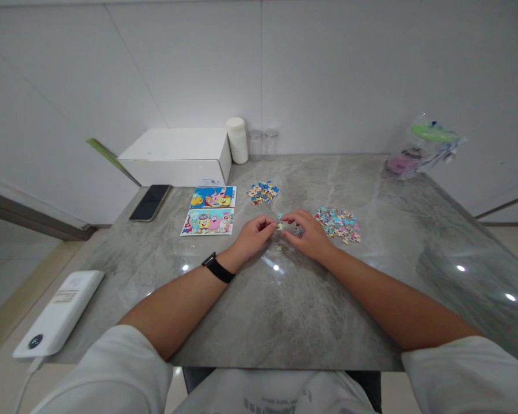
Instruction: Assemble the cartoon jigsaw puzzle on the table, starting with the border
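Near the middle of the table, my left hand (255,234) pinches a small puzzle piece (280,226) between thumb and fingers. My right hand (308,234) faces it from the other side, thumb and index finger apart close to the piece, with a gap between them. A few loose pieces lie around and under the hands, partly hidden, among them a pale one (278,248) in front. Right of my right hand spreads a large pile of pastel puzzle pieces (341,224). Beyond my hands sits a smaller blue and yellow pile (263,192). Two cartoon picture cards (208,222) lie left of my left hand.
A white box (172,171), a white bottle (237,141) and two clear glasses (270,145) stand along the wall. At left are a phone (151,202) and a white device with a cable (60,313). A plastic bag (423,147) sits at the back right of the grey table (285,322).
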Tool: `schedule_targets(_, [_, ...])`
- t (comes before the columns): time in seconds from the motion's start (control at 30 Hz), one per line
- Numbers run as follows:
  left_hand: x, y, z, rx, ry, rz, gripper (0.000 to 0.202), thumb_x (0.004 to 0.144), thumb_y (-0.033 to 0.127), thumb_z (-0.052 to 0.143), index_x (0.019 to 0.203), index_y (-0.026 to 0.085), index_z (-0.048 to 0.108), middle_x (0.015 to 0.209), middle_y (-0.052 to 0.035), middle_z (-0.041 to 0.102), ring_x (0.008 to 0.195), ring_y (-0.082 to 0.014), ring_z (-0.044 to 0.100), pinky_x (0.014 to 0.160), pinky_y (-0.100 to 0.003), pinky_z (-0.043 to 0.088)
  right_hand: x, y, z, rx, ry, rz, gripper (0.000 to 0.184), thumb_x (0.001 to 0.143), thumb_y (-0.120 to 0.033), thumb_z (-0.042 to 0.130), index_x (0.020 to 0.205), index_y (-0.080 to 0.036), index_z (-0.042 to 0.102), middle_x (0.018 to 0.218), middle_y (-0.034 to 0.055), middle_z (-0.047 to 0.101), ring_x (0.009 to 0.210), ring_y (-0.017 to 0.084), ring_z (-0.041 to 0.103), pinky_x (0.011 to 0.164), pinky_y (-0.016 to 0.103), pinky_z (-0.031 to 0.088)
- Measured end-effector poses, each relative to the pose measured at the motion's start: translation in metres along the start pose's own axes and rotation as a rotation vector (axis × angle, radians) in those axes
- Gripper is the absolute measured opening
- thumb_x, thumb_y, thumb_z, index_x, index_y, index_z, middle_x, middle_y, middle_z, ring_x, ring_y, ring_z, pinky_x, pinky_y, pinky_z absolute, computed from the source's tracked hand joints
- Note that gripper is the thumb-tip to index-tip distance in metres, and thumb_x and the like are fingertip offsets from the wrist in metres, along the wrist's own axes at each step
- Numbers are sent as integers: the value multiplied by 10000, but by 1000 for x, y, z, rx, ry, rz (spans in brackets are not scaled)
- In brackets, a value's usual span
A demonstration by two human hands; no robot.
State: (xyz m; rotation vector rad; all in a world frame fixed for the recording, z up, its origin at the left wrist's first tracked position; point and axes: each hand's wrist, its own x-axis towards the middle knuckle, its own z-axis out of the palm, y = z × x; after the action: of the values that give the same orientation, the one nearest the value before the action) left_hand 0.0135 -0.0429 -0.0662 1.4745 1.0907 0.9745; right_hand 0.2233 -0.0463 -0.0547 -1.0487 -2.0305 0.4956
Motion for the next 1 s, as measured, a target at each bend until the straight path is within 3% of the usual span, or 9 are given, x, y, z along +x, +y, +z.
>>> schedule_targets(0.2, [-1,0,0,-3,-9,28,277,901,458,643,841,190,610,723,30,554,688,-131,504,675,-269,411,0,2,1,-34,7,-49,173,910,-266,692,1077,-264,738,1090,90,709,1083,275,659,997,456,534])
schedule_targets(0.47, [-10,8,-1,216,56,265,291,870,333,766,1116,223,655,1123,-71,695,1022,-208,644,864,-325,515,-2,6,1,-38,6,-55,167,944,-327,703,1094,-270,750,1085,89,708,1076,271,662,993,460,539])
schedule_targets(0.73, [-18,11,-4,423,60,441,215,912,242,707,1124,222,674,1103,-81,703,1043,-231,637,941,-381,507,-5,6,1,-30,-1,-105,171,962,-329,681,1104,-264,750,1094,98,710,1080,271,670,985,465,547])
schedule_targets(1.0, [-24,24,-3,505,73,450,213,912,227,688,1125,228,691,1098,-82,714,1052,-250,636,1011,-432,483,-7,5,2,-50,-4,-118,220,968,-335,673,1173,-271,721,1112,94,726,1074,275,672,983,465,538])
